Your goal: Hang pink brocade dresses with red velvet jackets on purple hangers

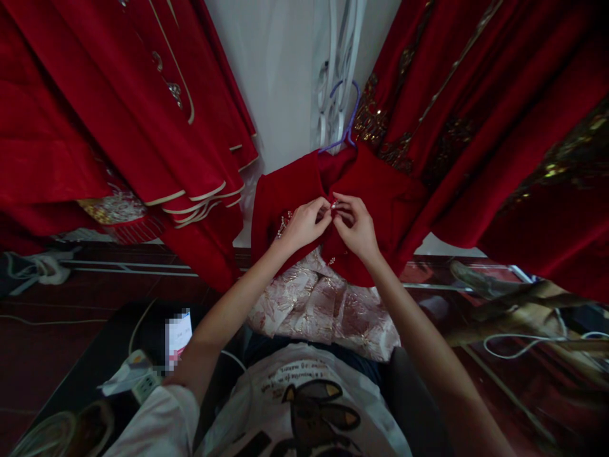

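A short red jacket (290,184) hangs in front of me on a purple hanger (354,117). At its front opening my left hand (309,222) is closed, with thumb and fingertips pinching the cloth edge. Facing it, my right hand (356,225) pinches the other side of the opening, its fingertips nearly touching the left ones. A small shiny bead or button shows between the fingertips; the fingers partly hide it. Beaded trim (284,223) decorates the jacket beside my left hand. Pale pink brocade cloth (323,308) lies over my lap below the jacket's hem.
Red garments with cream piping (181,146) hang at left, and red sequined garments (476,158) at right. Behind the hanger stands white scrollwork metal (333,76). A lit phone (179,333) and a power strip (146,383) lie on a dark surface. White cable (518,346) loops at right.
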Available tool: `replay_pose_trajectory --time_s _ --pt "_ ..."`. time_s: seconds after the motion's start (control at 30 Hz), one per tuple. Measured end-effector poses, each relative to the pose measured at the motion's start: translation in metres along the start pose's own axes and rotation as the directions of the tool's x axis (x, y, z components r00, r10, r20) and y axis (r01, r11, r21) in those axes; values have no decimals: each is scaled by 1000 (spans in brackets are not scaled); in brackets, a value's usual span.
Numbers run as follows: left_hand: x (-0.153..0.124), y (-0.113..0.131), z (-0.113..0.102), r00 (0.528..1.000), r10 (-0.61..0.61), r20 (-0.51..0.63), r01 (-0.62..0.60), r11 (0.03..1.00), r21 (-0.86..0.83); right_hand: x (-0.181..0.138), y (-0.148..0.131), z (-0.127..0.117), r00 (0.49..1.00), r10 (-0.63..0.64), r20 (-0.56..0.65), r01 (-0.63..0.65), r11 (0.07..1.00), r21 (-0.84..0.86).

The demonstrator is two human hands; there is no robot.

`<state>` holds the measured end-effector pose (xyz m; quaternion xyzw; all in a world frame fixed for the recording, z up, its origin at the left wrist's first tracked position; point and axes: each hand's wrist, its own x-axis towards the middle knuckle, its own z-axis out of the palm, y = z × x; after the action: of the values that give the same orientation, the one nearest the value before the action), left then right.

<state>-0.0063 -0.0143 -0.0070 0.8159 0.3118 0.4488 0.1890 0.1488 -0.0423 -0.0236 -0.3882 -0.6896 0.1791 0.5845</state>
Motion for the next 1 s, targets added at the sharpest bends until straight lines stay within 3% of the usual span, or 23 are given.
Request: replay_pose_trajectory --time_s 0.13,0.2,0.3,0.4,0.47,0.53,0.63,0.7,0.83,1.0 --pt "-22 -2 9 981 -192 37 188 879 -439 -27 -7 4 991 -77 111 104 961 -257" --pt "-36 -2 6 966 -255 40 235 804 -546 -34 -6 -7 985 -69 160 118 940 -321" --pt "-54 -9 -7 924 -358 -131 244 820 -517 -33 -4 -41 994 -13 113 59 909 -413" --pt "-66 -30 -20 835 -400 -378 282 901 -330 -24 -14 -79 983 183 34 -142 855 -498" --pt "-71 -45 -23 812 -395 -431 324 917 -230 -18 -30 -95 957 282 61 -221 853 -473" --pt "-75 -56 -21 822 -403 -403 351 915 -199 -14 -50 -98 947 298 118 -237 899 -368" --pt "-75 -63 -13 835 -393 -384 348 919 -184 -11 -70 -79 947 251 203 -217 961 -173" --pt "-72 -63 -7 831 -370 -415 334 929 -159 -11 -68 -55 946 218 242 -199 975 -100" --pt "-66 -64 -2 803 -363 -472 321 932 -170 -12 -31 -3 945 245 217 -233 969 -79" --pt "-60 -60 -3 778 -439 -450 274 881 -387 -11 5 44 961 266 81 -264 964 -36"
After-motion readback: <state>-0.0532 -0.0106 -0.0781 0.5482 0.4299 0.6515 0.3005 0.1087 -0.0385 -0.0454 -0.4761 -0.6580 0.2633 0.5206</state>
